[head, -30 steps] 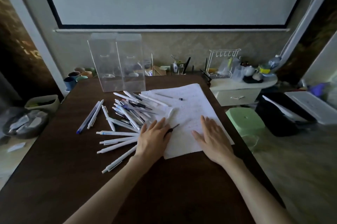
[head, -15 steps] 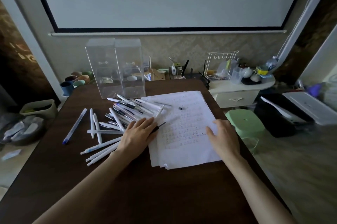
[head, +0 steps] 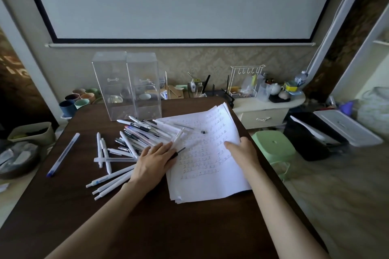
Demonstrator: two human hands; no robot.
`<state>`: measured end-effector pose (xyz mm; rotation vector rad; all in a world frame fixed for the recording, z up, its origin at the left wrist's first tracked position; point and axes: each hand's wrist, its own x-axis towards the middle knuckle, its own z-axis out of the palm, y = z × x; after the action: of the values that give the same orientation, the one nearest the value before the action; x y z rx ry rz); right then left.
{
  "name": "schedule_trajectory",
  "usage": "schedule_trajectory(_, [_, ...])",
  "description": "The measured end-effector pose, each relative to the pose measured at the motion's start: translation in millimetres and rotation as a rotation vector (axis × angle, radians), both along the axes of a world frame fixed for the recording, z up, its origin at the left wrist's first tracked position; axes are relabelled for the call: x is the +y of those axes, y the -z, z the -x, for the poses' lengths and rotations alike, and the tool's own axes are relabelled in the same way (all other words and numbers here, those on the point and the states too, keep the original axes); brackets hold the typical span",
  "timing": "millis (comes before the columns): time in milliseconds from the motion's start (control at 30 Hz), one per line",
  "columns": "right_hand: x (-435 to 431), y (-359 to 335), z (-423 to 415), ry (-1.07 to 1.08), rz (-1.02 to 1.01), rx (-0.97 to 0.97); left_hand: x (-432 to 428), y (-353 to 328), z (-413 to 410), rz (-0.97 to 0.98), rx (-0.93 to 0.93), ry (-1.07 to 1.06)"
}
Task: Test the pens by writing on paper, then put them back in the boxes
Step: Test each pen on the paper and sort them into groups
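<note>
A stack of white paper (head: 207,184) with rows of small written marks lies on the dark table. My right hand (head: 242,150) grips its right edge, thumb on top. My left hand (head: 154,159) lies flat at the paper's left edge, on top of several pens, and a black pen (head: 180,151) pokes out from under its fingers. A loose pile of mostly white pens (head: 143,132) spreads left of the paper, partly overlapping its top corner. Two tall clear boxes (head: 128,88) stand upright behind the pile. A small black cap (head: 203,131) rests on the paper.
A blue pen (head: 63,154) lies alone near the table's left edge (head: 31,176). Coloured cups (head: 79,98) stand at the back left. Right of the table are a green stool (head: 273,145), a white cabinet (head: 265,115) with clutter, and a black bin (head: 309,138).
My right hand slid from flat on the sheet to the paper's right edge and took hold. The stack shifted toward me and turned slightly. My left hand stayed on the pens.
</note>
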<state>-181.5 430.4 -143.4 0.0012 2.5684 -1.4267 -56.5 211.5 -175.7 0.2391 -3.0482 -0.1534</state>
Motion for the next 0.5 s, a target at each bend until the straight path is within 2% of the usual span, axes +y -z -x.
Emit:
schedule_trajectory(67, [1.4, -3.7, -1.6, -0.025, 0.150, -0.042, 0.9, -0.8, -0.7, -0.009, 0.010, 0.003])
schedule_trajectory(100, [2.7, -3.3, -2.1, -0.035, 0.160, -0.048, 1.5, -1.4, -1.4, -0.007, 0.007, 0.005])
schedule_trajectory(233, [6.1, 0.8, -5.3, -0.067, 0.031, 0.012, 0.7, -1.2, -0.8, 0.009, -0.010, -0.003])
schedule_trajectory(367, [0.1, 3.0, -8.7, -0.072, 0.075, 0.010, 1.0, -1.4, -2.1, -0.014, 0.007, -0.001])
schedule_trajectory(467, [-9.7, 11.2, -12.9, -0.137, -0.251, 0.234, 1.1, -2.3, -2.0, -0.017, 0.019, -0.003])
schedule_trajectory(500, [-10.8, 14.1, -13.1, -0.146, -0.296, 0.279, 0.9, -2.5, -2.0, -0.017, 0.022, -0.006])
